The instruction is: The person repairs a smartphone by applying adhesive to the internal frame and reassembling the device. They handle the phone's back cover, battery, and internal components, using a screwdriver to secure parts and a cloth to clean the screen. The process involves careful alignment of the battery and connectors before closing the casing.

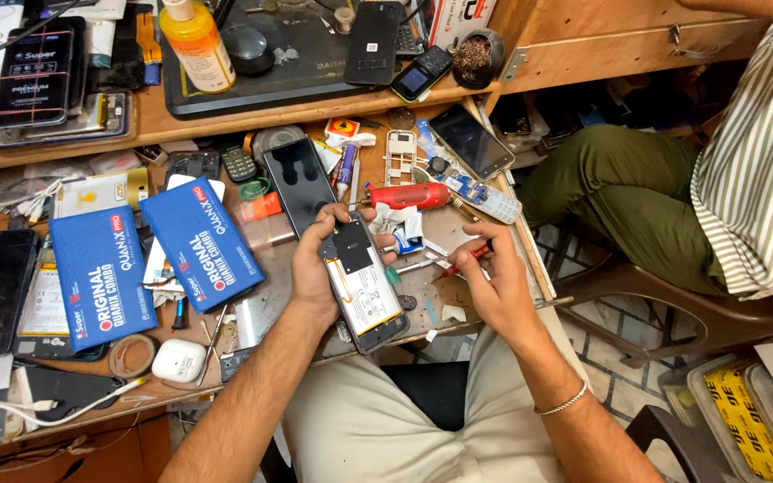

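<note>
The opened phone, back cover off and battery showing, sits at the near edge of the cluttered wooden bench, tilted on its long axis and propped in your left hand, whose fingers wrap its left edge with the thumb curled over the top. Just to its right, your right hand is closed around a small red-handled screwdriver, the tip pointing left toward the phone but not touching it. Two blue boxes lie side by side on the bench to your left. A black glass screen panel lies flat just above the phone. A red-bodied tool rests beyond it. White earbud case sits near the front left.
</note>
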